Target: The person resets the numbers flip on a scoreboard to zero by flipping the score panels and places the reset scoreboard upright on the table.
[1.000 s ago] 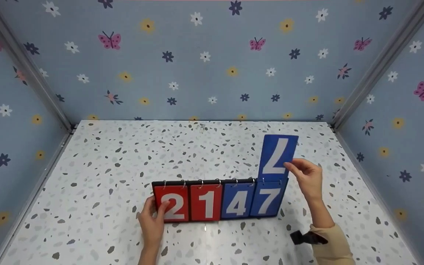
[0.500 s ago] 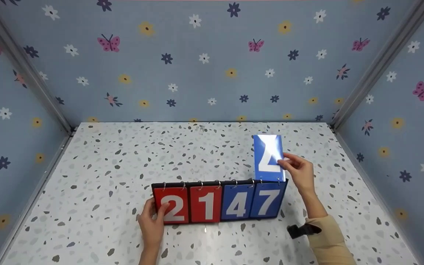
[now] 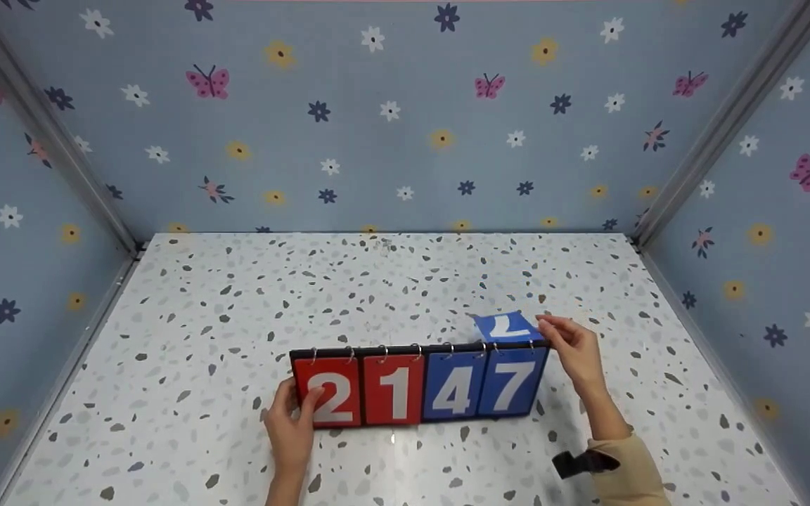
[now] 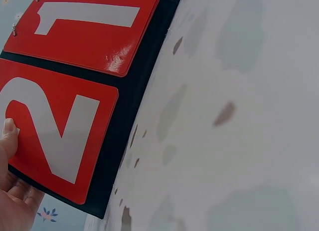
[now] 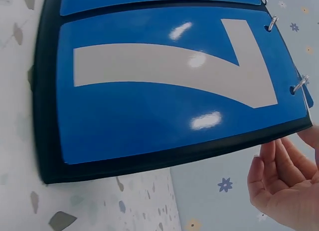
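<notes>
A black ring-bound scoreboard point(image 3: 366, 351) before me, red and blue cards point(image 3: 412, 393) reading 2147, its left end gripped by my left hand point(image 3: 292, 420), my right hand point(image 3: 577, 349), fingers bent, at a tipped-back blue 7 card point(image 3: 507, 327), pinch unclear

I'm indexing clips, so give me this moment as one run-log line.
left hand: grips scoreboard; right hand: by flipped-back blue card; showing: 2147

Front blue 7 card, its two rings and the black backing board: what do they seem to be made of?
Front blue 7 card: glossy plastic or laminated card, by its bright glare spots. Rings: probably metal, silvery with bright highlights. Black backing board: duller, with no strong glare; possibly vinyl-covered or plastic, core hidden.
</notes>
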The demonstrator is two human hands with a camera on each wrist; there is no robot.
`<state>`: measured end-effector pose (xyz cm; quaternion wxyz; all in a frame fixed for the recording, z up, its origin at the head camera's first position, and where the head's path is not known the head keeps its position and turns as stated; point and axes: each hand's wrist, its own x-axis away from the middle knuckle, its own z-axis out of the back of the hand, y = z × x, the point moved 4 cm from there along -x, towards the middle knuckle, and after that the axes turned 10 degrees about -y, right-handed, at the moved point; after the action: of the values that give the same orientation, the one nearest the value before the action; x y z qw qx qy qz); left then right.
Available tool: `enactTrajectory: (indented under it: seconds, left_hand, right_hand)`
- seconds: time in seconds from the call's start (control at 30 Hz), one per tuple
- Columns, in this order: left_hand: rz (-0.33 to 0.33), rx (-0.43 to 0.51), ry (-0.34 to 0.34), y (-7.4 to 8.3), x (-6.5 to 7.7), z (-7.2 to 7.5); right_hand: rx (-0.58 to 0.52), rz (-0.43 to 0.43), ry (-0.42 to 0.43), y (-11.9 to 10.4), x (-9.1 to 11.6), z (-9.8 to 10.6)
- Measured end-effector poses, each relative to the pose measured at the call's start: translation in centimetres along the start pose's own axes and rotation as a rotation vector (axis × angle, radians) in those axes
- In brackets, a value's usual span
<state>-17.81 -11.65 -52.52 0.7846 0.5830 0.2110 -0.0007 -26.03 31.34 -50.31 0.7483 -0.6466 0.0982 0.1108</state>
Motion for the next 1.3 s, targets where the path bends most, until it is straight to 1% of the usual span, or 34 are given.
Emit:
enactTrajectory:
  seconds: [0.03, 0.13, 0.17, 0.2, 0.23, 0.27, 0.33, 0.4, 0.43, 0.47, 0.5, 0.57, 0.67, 0.7, 0.73, 0.8, 0.83, 0.87, 0.97, 1.07, 1.1, 1.2, 1.23, 1.3]
  left_hand:
    - [0.003, -0.002, -0.002, -0.4, 0.0, -0.1]
    - [0.007, 0.01, 0.002, -1.9, -0.1, -0.3]
    - [0.003, 0.013, 0.006, -2.1, -0.1, -0.3]
    - [-0.002, 0.016, 0.011, -2.2, -0.1, -0.3]
    - [-0.008, 0.024, 0.016, -2.3, -0.1, -0.3]
    - [-0.015, 0.03, 0.018, -2.5, -0.1, -0.4]
    - [-0.027, 0.035, 0.018, -2.9, -0.1, -0.6]
    - [-0.03, 0.043, 0.02, -3.0, -0.1, -0.6]
    - [-0.031, 0.047, 0.018, -3.0, -0.1, -0.6]
    - [-0.031, 0.044, 0.014, -2.9, -0.1, -0.6]
    - [-0.028, 0.046, 0.012, -2.7, -0.1, -0.5]
    - [-0.017, 0.043, 0.011, -2.2, -0.2, -0.4]
    - [-0.016, 0.036, 0.0, -1.8, -0.3, -0.3]
    - [-0.017, 0.036, -0.001, -1.7, -0.3, -0.2]
    - [-0.018, 0.034, -0.001, -1.4, -0.3, -0.2]
    - [-0.026, 0.031, 0.003, -0.5, -0.3, -0.1]
    - [-0.031, 0.028, 0.007, 0.0, -0.2, 0.0]
    - [-0.036, 0.026, 0.011, 0.4, -0.2, 0.1]
    - [-0.052, 0.015, 0.021, 1.4, 0.0, 0.2]
    - [-0.064, 0.026, 0.02, 1.3, 0.0, 0.2]
    - [-0.066, 0.028, 0.019, 1.3, 0.0, 0.1]
    - [-0.057, 0.033, 0.018, 1.2, 0.1, 0.1]
    - [-0.051, 0.033, 0.017, 1.2, 0.1, 0.1]
    - [-0.034, 0.029, 0.016, 1.2, 0.1, 0.1]
  right_hand:
    - [-0.035, 0.035, -0.021, 0.4, 0.2, 0.2]
    - [-0.056, 0.069, -0.03, 0.7, 1.0, 0.4]
    - [-0.014, 0.065, -0.001, -0.8, 1.5, -0.1]
    - [0.026, 0.049, 0.028, -1.4, 1.9, -0.2]
    - [0.018, 0.081, 0.028, -0.6, 2.0, 0.1]
    - [0.041, 0.089, 0.05, -0.6, 2.3, 0.2]
    - [0.057, 0.139, 0.085, 0.5, 2.7, 0.7]
    - [0.023, 0.183, 0.128, 0.6, 3.3, 0.8]
    - [0.03, 0.201, 0.155, 0.8, 3.7, 0.8]
    - [0.022, 0.203, 0.179, 0.2, 4.1, 0.5]
    - [0.025, 0.205, 0.206, 0.4, 4.5, 0.5]
    - [0.019, 0.211, 0.239, 1.5, 5.2, 0.5]
    - [0.05, 0.207, 0.275, 4.9, 6.0, 1.0]
    - [0.083, 0.198, 0.296, 6.2, 6.2, 1.1]
    - [0.097, 0.184, 0.308, 6.9, 6.4, 1.0]
    - [0.119, 0.176, 0.321, 7.3, 6.9, 0.6]
    - [0.144, 0.182, 0.324, 7.2, 7.1, 0.3]
    - [0.161, 0.164, 0.328, 5.5, 7.4, -0.4]
    - [0.222, 0.168, 0.345, 5.1, 8.0, -1.3]
    - [0.257, 0.183, 0.362, 4.3, 8.3, -2.2]
    - [0.278, 0.194, 0.374, 4.8, 8.4, -2.2]
    - [0.346, 0.181, 0.404, 1.0, 8.7, -3.7]
    - [0.344, 0.182, 0.413, 0.1, 8.8, -4.1]
    - [0.387, 0.17, 0.433, -1.4, 8.9, -4.7]
